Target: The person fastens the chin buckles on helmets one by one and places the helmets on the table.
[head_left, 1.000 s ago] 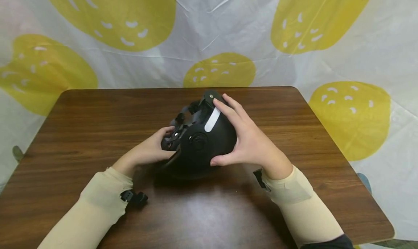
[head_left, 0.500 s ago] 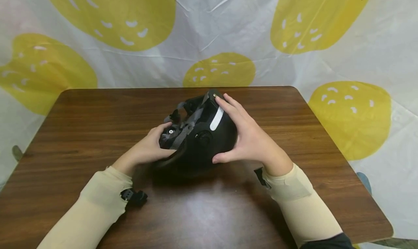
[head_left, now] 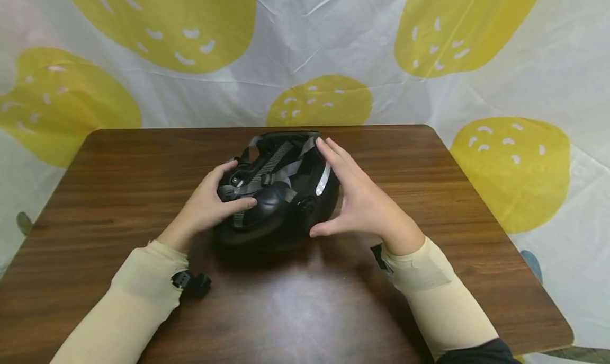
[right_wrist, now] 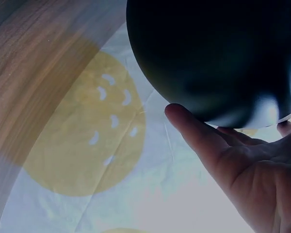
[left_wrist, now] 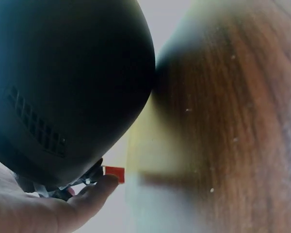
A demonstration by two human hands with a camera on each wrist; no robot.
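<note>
Helmet (head_left: pixel 278 194), black and rounded, lies near the middle of the wooden table (head_left: pixel 119 168), turned so that its open inside faces up toward me and the shell rests on the wood. I can see the grey straps (head_left: pixel 269 168) crossing the hollow, and a white strip (head_left: pixel 324 179) on its right side.

My left hand (head_left: pixel 209 205) holds the left rim: the thumb lies over the edge onto the straps and padding, and the other fingers curl around the outside of the shell. I judge this grip is what keeps the round shell from rolling. In the left wrist view the helmet (left_wrist: pixel 63 87) fills most of the picture, and only my palm and one fingertip show below it.

My right hand (head_left: pixel 362 205) is against the right side with the fingers nearly straight and together, pressing flat on the shell, the thumb (head_left: pixel 324 229) stretched low near the table. It does not close around anything; it only supports, I think, like a wall on that side. The right wrist view shows the dark dome (right_wrist: pixel 218 58) just above my open palm (right_wrist: pixel 242 160).

Around us there is little: a white cloth with yellow spots (head_left: pixel 319 101) hangs behind the table. A small black clip of the wrist camera sits at my left sleeve (head_left: pixel 190 283). Nothing stands between my hands and the helmet.
</note>
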